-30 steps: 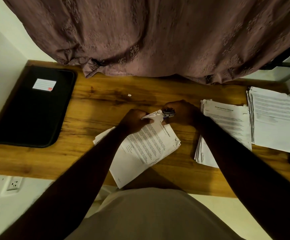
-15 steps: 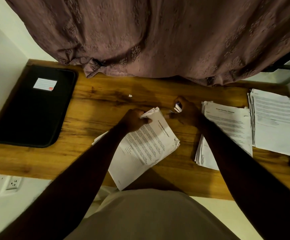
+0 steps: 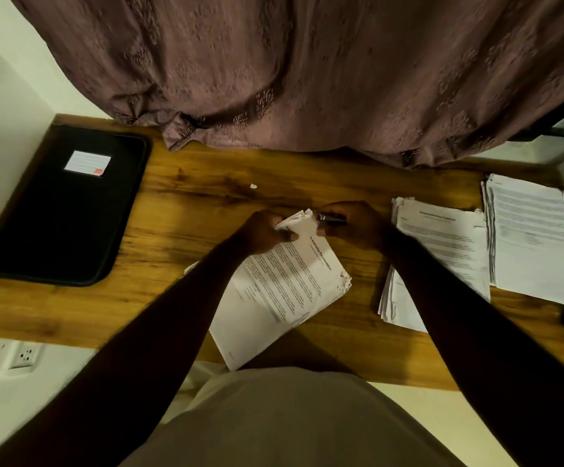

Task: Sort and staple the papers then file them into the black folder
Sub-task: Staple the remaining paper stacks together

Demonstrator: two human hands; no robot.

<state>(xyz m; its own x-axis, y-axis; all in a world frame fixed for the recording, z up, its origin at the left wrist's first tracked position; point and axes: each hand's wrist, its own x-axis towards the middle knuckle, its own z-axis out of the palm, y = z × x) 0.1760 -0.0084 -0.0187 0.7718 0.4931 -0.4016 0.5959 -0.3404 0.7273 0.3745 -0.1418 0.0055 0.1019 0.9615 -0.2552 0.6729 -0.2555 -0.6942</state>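
head view, one frame. wooden worktop (image 3: pixel 189 203), dim light.

left hand (image 3: pixel 267 230): fingers curled, pinching the far corner of the paper set (image 3: pixel 284 288). the set lies at an angle at the middle of the worktop, printed side up, its near corner hanging over the front edge.

right hand (image 3: pixel 358 227): closed round a small dark stapler (image 3: pixel 332 218), front end at the same far corner of the set, just beside the left hand's fingers. cannot tell whether the corner sits inside the stapler's mouth.

black folder (image 3: pixel 61 210): closed, flat at the left end of the worktop, white label (image 3: pixel 87 162) on its cover, well apart from both hands.

middle stack (image 3: pixel 442 244): loose sheets right of the right hand, partly under the forearm. right stack (image 3: pixel 540 241): just beside it, at the right end.

small paper scrap (image 3: pixel 253 186) on bare wood beyond the hands. brown curtain (image 3: pixel 307 79) hangs over the far edge. wall socket (image 3: pixel 24 357) below the worktop, left.
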